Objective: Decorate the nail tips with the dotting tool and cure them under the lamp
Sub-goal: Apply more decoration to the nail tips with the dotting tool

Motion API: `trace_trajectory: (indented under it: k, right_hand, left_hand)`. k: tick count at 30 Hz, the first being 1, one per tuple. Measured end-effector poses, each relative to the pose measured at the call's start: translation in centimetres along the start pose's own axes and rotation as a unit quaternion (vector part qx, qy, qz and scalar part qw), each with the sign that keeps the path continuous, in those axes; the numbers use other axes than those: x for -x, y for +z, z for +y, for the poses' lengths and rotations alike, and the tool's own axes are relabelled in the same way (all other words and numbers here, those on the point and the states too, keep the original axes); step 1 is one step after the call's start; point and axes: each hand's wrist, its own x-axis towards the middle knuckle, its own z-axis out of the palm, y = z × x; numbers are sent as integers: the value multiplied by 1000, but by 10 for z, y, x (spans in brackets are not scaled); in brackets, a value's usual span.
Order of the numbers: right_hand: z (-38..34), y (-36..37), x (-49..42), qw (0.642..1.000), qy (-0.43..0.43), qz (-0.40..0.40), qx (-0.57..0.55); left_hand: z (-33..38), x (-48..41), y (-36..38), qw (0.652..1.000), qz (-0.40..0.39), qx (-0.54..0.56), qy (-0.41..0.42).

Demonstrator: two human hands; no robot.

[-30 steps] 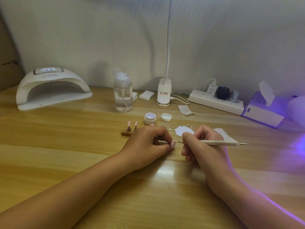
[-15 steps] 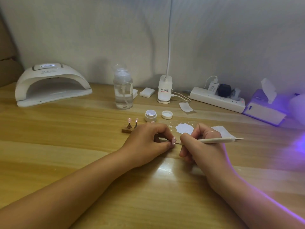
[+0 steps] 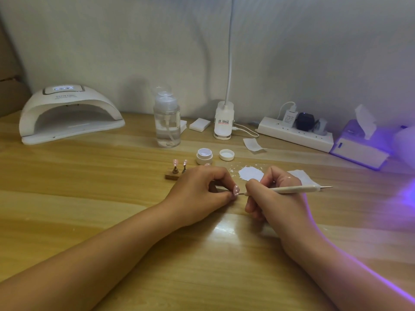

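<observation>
My left hand (image 3: 199,194) rests on the table and pinches a pink nail tip (image 3: 236,190) on its small stick. White dots show on that tip. My right hand (image 3: 271,198) grips a cream dotting tool (image 3: 294,189) like a pen, its metal point touching the tip. Two more pink nail tips (image 3: 179,163) stand on a small wooden holder (image 3: 172,175) just left of my left hand. An open white gel pot (image 3: 204,156) and its lid (image 3: 226,154) sit behind my hands. The white curing lamp (image 3: 67,115) stands at the far left.
A clear pump bottle (image 3: 167,122), a desk lamp base (image 3: 224,121), a power strip (image 3: 296,133) and a tissue box (image 3: 359,144) line the back. White paper with a paint blob (image 3: 251,173) lies behind my right hand. Purple light glows at the right edge.
Both hands stay almost in place; the dotting tool's point works at the nail tip. The camera has shifted slightly.
</observation>
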Motion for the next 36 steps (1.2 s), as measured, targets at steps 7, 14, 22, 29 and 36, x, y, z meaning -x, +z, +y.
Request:
trace_trajectory:
  k: [7, 14, 22, 29, 36]
  right_hand:
    - [-2, 2, 1, 1000, 6, -6, 0]
    - [1, -7, -3, 988, -35, 94, -120]
    - [2, -38, -25, 960, -36, 223, -166]
    - [15, -42, -30, 972, -15, 206, -111]
    - [20, -41, -33, 980, -22, 181, -82]
  left_hand:
    - [1, 1, 0, 1000, -4, -2, 8]
    - [-2, 0, 1, 1000, 5, 17, -1]
    - [1, 1, 3, 995, 46, 89, -8]
    - [9, -15, -55, 983, 129, 126, -18]
    - [-15, -15, -89, 991, 65, 88, -80]
